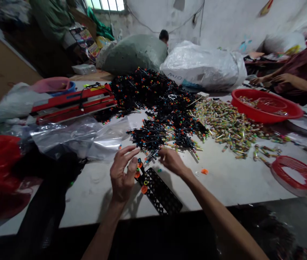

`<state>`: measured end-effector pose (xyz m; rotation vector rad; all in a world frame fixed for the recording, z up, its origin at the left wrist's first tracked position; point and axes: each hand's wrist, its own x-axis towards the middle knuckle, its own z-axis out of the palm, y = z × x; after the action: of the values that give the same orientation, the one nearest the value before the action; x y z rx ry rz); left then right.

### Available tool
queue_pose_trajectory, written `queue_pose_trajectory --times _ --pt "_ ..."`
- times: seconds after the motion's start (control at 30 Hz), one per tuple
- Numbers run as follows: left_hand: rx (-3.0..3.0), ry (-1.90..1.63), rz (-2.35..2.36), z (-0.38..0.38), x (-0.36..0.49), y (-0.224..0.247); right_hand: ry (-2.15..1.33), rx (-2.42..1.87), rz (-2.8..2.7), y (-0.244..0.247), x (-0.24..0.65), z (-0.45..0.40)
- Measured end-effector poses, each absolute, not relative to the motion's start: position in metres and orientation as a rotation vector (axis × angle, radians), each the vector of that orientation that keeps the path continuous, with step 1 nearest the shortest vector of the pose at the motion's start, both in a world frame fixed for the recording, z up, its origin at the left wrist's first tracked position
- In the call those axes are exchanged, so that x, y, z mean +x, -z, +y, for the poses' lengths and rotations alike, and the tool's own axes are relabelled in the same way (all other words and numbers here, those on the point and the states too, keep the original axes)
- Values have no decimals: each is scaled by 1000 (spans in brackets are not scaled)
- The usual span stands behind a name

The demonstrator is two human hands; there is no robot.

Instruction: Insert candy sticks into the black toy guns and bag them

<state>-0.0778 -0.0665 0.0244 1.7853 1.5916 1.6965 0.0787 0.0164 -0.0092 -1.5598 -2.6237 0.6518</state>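
- Grip: left hand (121, 177) open, fingers loosely curled, nothing visible in it; right hand (172, 161) bent downward, fingertips (161, 151) at the edge of the black sticks, hold cannot be told
- Main item: 1 black perforated strip (160, 193), flat and slantwise on the white table (224, 187), directly below the hands, with 2 orange caps (144, 189) near its upper end
- Handling: strip unheld and within reach of both hands; thin sticks lie closest to the right fingertips, so separate 1 from the tangle before lifting
- Nearby: 1 heap of black sticks with coloured tips (153, 97), spilling toward the hands; 1 loose orange piece (204, 171) right of the right hand
- Obstructions: clear plastic bags (72, 135) crowd the left side; pile of wrapped candy sticks (229, 126) abuts the heap
- Beyond: 1 red plastic basin (264, 104); 1 red round strainer (298, 175); co-worker's hands (272, 79) past the basin
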Motion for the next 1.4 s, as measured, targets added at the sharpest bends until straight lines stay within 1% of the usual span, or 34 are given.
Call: queue_pose_trajectory --times 0.07,0.1,0.17,0.23,0.3,0.37,0.47,0.5,0.57,0.67,0.77,0.87,1.0,1.07,1.13,1.23,1.27,1.3,1.37,1.4 --pt "1911 -1656 1653 -73 -76 -26 -518 -1695 -2545 6 83 45" --pt "1960 -1591 1661 -76 -74 -25 -512 -1710 -2539 7 83 54" --pt "1981 -1464 1631 -79 -70 -22 -572 -1684 -2551 10 84 62" --pt "1912 -1435 1594 -79 -67 -19 -687 -1659 -2561 14 88 58" --pt "1860 -1444 1577 -79 -65 -17 -867 -1628 -2586 16 97 47" --pt "1835 -1432 1583 -79 -64 -18 -1170 -1553 -2549 19 108 33" --pt "1800 -1398 1601 -82 -66 -20 -1746 -1298 -2143 26 114 10" --pt "1799 -1389 1605 -83 -67 -20 -1863 -1209 -1963 29 112 2" --pt "1815 -1374 1609 -85 -69 -21 -1916 -1128 -1698 37 102 -12" --pt "1852 -1341 1618 -87 -70 -21 -1861 -1149 -1468 49 81 -24" --pt "1872 -1313 1627 -86 -70 -21 -1803 -1082 -1414 60 66 -26" --pt "1879 -1308 1635 -85 -71 -21 -1604 -1091 -1670 65 62 -24" --pt "1894 -1268 1631 -86 -71 -21 -1093 -1343 -2217 58 55 -31" --pt "1942 -1222 1590 -86 -69 -21 -915 -1409 -2397 51 49 -38" --pt "2017 -1171 1567 -86 -67 -21 -847 -1449 -2498 42 49 -40" --pt "2035 -1166 1604 -87 -68 -24 -929 -1323 -2616 30 67 -22" --pt "2018 -1179 1610 -87 -70 -25 -905 -1315 -2620 26 77 -10" --pt "2001 -1189 1607 -88 -72 -26 -826 -1353 -2606 21 87 4" --pt "1980 -1191 1601 -89 -78 -29 -487 -1548 -2545 13 102 36" --pt "1970 -1184 1607 -89 -81 -30 -315 -1579 -2570 11 106 51"
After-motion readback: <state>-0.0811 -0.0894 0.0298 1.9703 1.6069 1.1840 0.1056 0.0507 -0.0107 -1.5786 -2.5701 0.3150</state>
